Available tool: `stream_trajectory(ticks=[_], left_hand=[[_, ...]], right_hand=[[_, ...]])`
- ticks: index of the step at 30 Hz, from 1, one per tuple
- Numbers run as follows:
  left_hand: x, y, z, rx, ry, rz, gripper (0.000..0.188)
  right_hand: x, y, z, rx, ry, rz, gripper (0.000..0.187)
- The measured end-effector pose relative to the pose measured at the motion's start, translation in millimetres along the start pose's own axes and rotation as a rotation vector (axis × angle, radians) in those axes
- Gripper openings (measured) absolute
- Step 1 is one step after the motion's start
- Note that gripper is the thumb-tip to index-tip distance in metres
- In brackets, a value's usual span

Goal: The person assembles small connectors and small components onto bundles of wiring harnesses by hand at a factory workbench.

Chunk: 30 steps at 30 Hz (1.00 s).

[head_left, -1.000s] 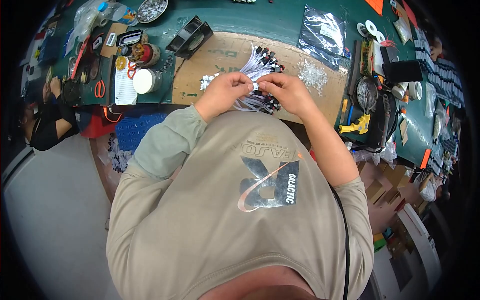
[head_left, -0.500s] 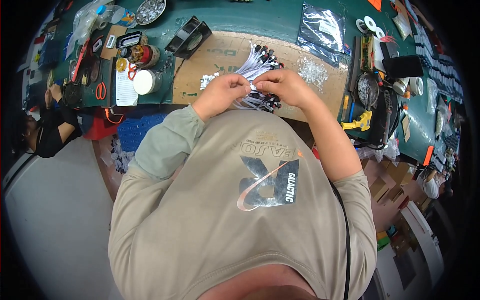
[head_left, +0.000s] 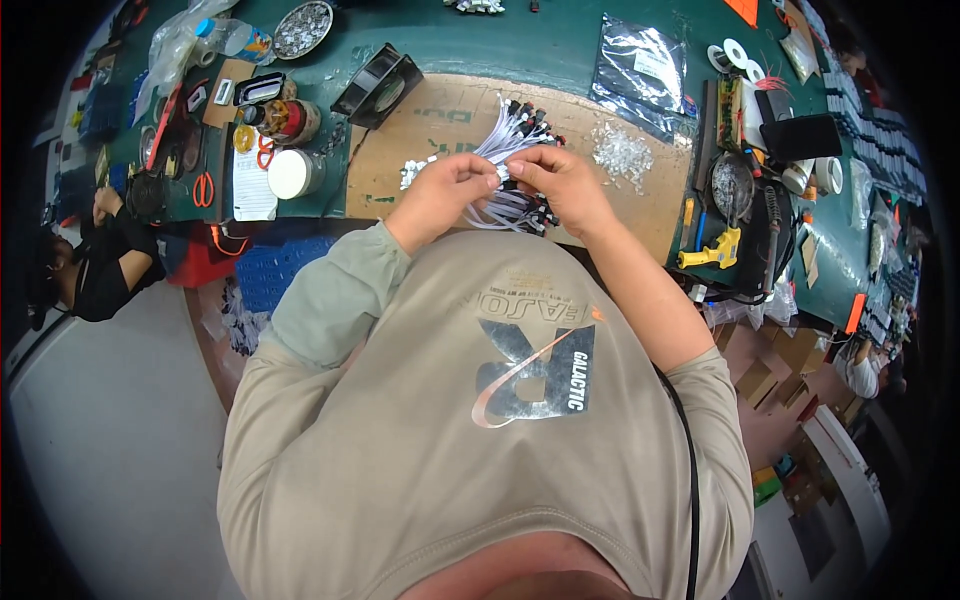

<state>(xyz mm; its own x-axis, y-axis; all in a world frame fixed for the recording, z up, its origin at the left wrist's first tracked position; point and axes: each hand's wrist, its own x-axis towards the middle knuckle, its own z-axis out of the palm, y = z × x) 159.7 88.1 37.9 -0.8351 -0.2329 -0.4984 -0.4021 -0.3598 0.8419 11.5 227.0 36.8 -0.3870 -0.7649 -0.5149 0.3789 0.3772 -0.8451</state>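
Observation:
Fingertips of both hands meet over a cardboard sheet (head_left: 655, 205), around a small white plastic connector (head_left: 503, 173). My left hand (head_left: 445, 195) pinches it from the left, thumb against forefinger. From the other side my right hand (head_left: 570, 190) grips the same piece, also in a pinch. Fine detail between the fingers is too small to make out. Beneath and behind the hands lies a bundle of white cables (head_left: 497, 140) with black and red ends. Loose white connectors (head_left: 412, 172) lie left of my left hand, and a wider pile of small clear-white pieces (head_left: 622, 157) lies to the right.
A black square fan (head_left: 377, 87) stands behind the cardboard. Leftward are a white jar (head_left: 293, 174), orange scissors (head_left: 203, 189) and a bottle (head_left: 235, 40). To the right lie a yellow glue gun (head_left: 712, 250), a phone-like black slab (head_left: 800, 136) and a silvery bag (head_left: 640, 75). Another person sits far left.
The view has shifted slightly. Both hands stay pinched together at the white connector, with only small finger movement.

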Motion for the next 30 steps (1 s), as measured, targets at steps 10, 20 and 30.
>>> stream_trajectory(ticks=[10, 20, 30], left_hand=[[-2, -1, -1, -0.053, 0.031, 0.018, 0.016], [-9, 0, 3, 0.032, 0.122, 0.127, 0.016], [-12, -2, 5, 0.120, 0.148, 0.216, 0.016]], right_hand=[[-3, 15, 12, 0.080, 0.050, -0.086, 0.023], [-11, 12, 19, -0.170, 0.094, -0.263, 0.025], [-19, -2, 22, -0.333, 0.088, -0.295, 0.016]])
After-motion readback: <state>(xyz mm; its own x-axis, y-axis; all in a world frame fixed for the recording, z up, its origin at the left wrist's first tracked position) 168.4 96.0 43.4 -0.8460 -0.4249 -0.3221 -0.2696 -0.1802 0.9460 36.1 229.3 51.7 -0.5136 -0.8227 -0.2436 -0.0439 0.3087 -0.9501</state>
